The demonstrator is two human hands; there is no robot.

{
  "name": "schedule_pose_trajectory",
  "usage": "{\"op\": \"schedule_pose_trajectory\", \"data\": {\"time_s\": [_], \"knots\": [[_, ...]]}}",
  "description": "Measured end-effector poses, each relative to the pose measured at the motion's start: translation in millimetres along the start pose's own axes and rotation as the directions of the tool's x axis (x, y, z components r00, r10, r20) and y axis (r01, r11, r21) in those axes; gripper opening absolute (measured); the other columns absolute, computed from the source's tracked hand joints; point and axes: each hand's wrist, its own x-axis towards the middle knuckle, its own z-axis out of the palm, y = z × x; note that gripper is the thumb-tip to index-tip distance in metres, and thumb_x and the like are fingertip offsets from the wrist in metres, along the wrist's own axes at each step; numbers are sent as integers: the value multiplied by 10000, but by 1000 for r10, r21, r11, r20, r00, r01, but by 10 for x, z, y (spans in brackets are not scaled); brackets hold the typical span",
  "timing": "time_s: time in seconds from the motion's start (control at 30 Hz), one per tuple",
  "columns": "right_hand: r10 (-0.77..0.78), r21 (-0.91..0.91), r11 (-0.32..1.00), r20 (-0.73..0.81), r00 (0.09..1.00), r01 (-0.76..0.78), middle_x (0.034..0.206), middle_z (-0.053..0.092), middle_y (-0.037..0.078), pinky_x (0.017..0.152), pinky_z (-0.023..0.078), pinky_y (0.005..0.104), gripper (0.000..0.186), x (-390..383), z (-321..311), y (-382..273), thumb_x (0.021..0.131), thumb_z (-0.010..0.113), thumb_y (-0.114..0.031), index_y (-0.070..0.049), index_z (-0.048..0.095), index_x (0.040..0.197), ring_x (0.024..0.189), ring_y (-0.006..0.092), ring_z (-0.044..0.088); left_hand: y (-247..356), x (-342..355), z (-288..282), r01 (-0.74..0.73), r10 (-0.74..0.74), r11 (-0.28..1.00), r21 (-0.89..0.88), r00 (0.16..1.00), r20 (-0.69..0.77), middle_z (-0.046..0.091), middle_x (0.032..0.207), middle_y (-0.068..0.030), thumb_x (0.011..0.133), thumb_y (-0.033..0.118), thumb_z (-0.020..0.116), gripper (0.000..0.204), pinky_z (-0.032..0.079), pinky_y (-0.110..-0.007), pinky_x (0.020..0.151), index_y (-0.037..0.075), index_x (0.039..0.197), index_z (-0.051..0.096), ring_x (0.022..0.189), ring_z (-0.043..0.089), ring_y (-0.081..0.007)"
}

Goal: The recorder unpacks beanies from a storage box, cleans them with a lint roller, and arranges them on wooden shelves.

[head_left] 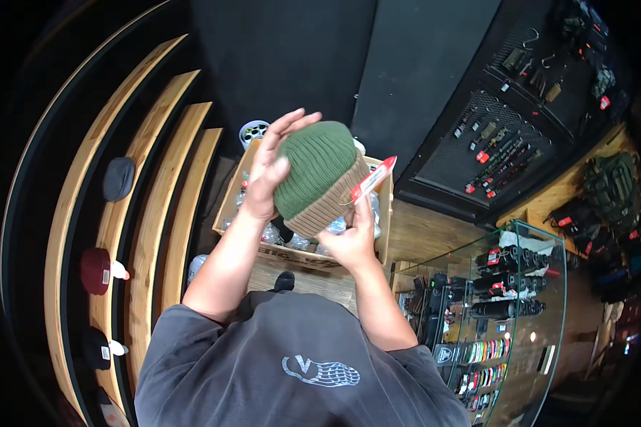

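A green ribbed beanie [313, 164] with a tan folded brim is held up in front of me, tilted, its brim toward the lower right. A red and white tag [374, 179] hangs from the brim. My right hand [352, 238] grips the brim's lower edge, the thumb on the near side and some fingers hidden by the knit. On the crown's left side is my left hand [267, 171], fingers stretched out and thumb apart, against or very close to the knit. Below the beanie stands an open cardboard box [384, 213] with clear plastic-wrapped items in it.
To the left, stepped wooden shelves [142, 185] carry a grey cap [119, 178], a maroon beanie [96, 270] and a dark beanie [97, 349]. A glass display case [527, 285] stands at the right. Behind it, gear hangs on a mesh wall panel [449, 164]. A round white container [253, 132] sits behind the box.
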Motion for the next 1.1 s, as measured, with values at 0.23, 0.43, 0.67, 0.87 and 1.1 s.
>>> {"op": "schedule_pose_trajectory", "data": {"time_s": [0.23,0.43,0.67,0.87,1.1], "knots": [[-288,-288,929,-174,942,231,1335,711,149,1047,561,392,646,173,133,-16,813,954,-156,8,683,1376,1241,276,708,-168,-394,114,-73,87,992,100,986,-142,638,1489,-183,767,431,1001,866,474,-451,1221,-18,1428,667,1394,625,-290],[-85,254,966,130,988,50,1670,461,199,1118,554,470,1214,-88,147,-10,812,955,-63,-100,176,1743,1512,313,526,240,-380,-192,5,1,999,34,981,-195,628,1512,-221,929,262,788,724,494,-462,1216,-23,1549,547,1398,628,-310],[-402,-439,794,137,905,419,1323,674,226,880,622,416,482,98,205,-240,727,911,-5,8,752,1182,1103,387,751,399,-469,-196,-39,29,990,-135,997,-74,495,1627,-249,922,374,841,637,434,-515,1273,62,1437,633,1499,532,-371],[-543,-330,740,221,810,586,1094,756,209,823,584,425,323,265,450,-211,724,909,-125,24,796,988,971,363,747,507,-527,-388,-68,34,985,-157,977,-208,590,1454,-171,899,266,829,385,498,-488,1207,74,1193,670,1373,604,-309],[-421,183,901,156,894,392,1490,570,217,1114,523,467,953,530,610,-305,694,984,-426,-36,613,1480,1299,330,628,1365,-557,-880,-64,51,984,164,995,83,634,1430,-178,784,279,890,495,487,-487,1201,52,1190,723,1351,645,-318]]}}
